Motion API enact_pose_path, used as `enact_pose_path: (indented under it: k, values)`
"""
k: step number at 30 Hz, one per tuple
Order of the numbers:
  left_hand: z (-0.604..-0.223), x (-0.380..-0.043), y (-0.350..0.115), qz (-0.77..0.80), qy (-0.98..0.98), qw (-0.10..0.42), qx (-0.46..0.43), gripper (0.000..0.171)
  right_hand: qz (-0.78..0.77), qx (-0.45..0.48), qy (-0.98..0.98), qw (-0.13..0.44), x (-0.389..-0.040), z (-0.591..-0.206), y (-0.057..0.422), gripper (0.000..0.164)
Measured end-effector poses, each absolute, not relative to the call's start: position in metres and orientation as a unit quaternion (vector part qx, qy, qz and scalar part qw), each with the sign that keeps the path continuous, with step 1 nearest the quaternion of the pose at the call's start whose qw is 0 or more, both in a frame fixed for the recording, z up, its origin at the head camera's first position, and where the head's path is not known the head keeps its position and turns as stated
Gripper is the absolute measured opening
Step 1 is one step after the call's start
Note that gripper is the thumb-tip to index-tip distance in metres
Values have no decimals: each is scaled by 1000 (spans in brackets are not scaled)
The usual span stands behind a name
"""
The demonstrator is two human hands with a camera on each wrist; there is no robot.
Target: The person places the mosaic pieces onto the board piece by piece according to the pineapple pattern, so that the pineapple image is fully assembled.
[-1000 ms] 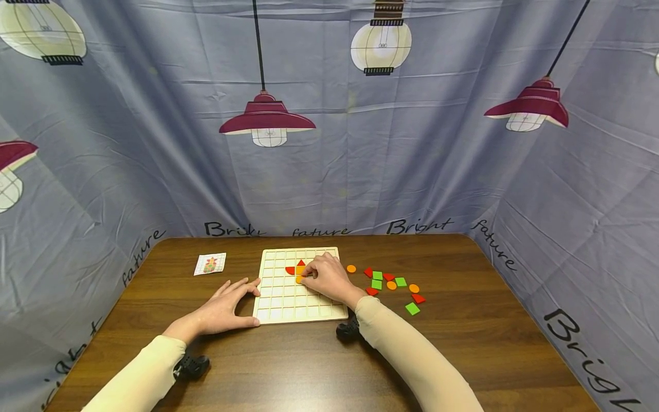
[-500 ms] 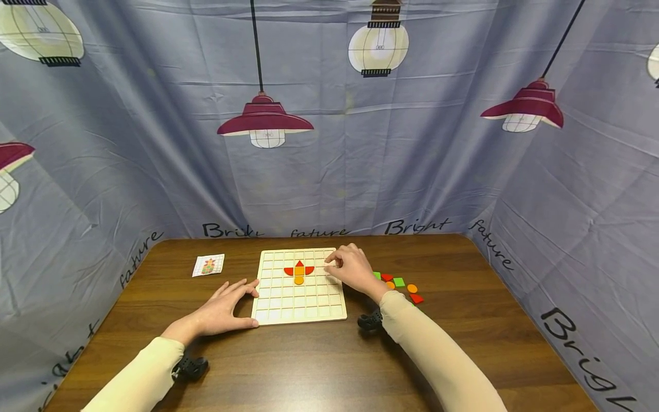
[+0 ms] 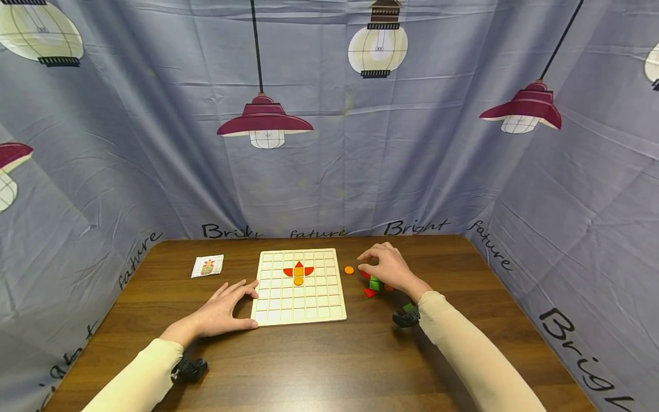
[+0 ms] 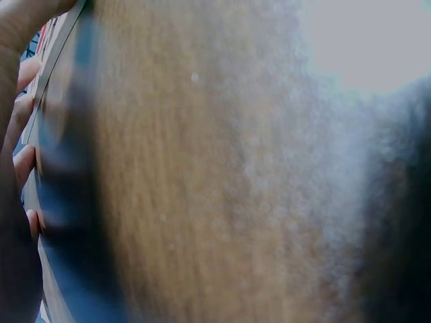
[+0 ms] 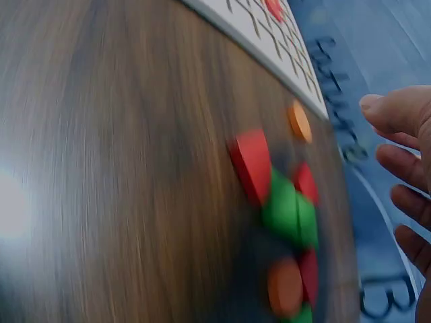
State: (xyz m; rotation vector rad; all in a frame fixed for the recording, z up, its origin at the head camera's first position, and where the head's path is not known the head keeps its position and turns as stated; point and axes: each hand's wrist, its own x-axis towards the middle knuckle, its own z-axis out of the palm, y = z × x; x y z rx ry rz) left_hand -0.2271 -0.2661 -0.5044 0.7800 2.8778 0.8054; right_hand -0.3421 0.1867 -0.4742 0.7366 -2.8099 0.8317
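My left hand [image 3: 218, 313] rests against the left side of a pale grid board [image 3: 319, 304], fingers spread along its edge and thumb at the near corner. On the board lie a red triangle [image 3: 299, 265], an orange square [image 3: 298, 272], an orange disc [image 3: 298, 281] and two red rounded pieces, one each side of the square. Right of the board, my right hand [image 3: 392, 270] hovers above loose pieces, fingers loosely bent and nothing held. Under it show a green square [image 3: 374, 284] and a red piece [image 5: 251, 165]; other pieces are partly hidden by the hand.
A lone orange disc [image 3: 349, 270] lies between the board and the right hand. At the back left of the wooden table [image 3: 288, 366] is a small card [image 3: 207, 266] with a coloured picture on a grid. A printed curtain [image 3: 329, 171] hangs behind the table.
The right hand has left the board and moved right over the loose pieces. A red rounded piece shows right of the orange square, where the hand was. The left hand stays put.
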Motion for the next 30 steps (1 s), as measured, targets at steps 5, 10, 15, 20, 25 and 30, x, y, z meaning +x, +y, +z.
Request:
enact_pose_path:
  k: [5, 10, 15, 20, 25, 30]
  values:
    - [-505, -227, -267, 261, 932, 26, 251, 57, 262, 230, -934, 76, -339, -473, 227, 24]
    - [-505, -227, -267, 263, 931, 26, 251, 57, 255, 212, -941, 69, -332, -477, 262, 24]
    - [-507, -226, -266, 264, 931, 21, 251, 57, 238, 199, -949, 62, -319, -482, 286, 19]
    - [-508, -227, -266, 263, 931, 16, 252, 57, 226, 198, -952, 60, -305, -488, 301, 10]
    - [-508, -226, -266, 264, 931, 15, 253, 58, 215, 199, -954, 58, -293, -494, 309, 9]
    - [-508, -227, -266, 266, 931, 17, 250, 57, 214, 208, -953, 57, -285, -499, 312, 13]
